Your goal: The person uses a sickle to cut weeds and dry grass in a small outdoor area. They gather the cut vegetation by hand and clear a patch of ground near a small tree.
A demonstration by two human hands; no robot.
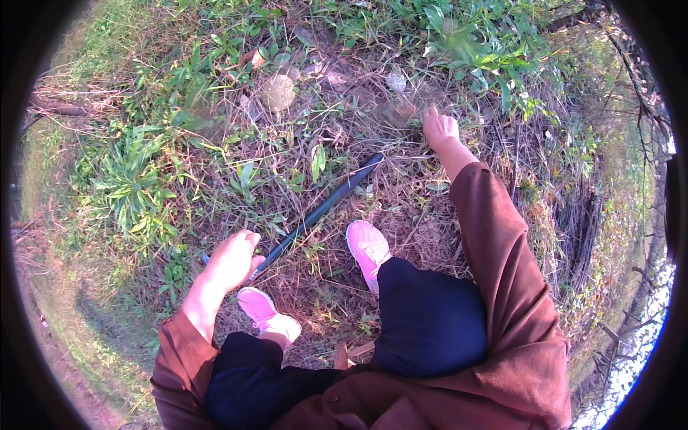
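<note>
A dark green and black pole (330, 201) lies slantwise on the grassy ground before me, its far end near dry straw. My left hand (231, 259) is by the pole's near end, back of the hand up, fingers curled. Its palm is hidden, so a grip on the pole cannot be made out. A small blue bit (206, 259) shows at this hand's outer side. Farther out, my right hand (442, 128) reaches to the ground with the index finger stretched out and nothing visible in it. A patch of bare soil (395, 113) lies beside that finger.
A round tan stone-like object (278, 92) and a whitish lump (396, 81) lie ahead among weeds. My pink shoes (368, 250) stand either side of the pole's near half. Wooden pieces (341, 355) show between my legs. Bare branches (634, 91) edge the right side.
</note>
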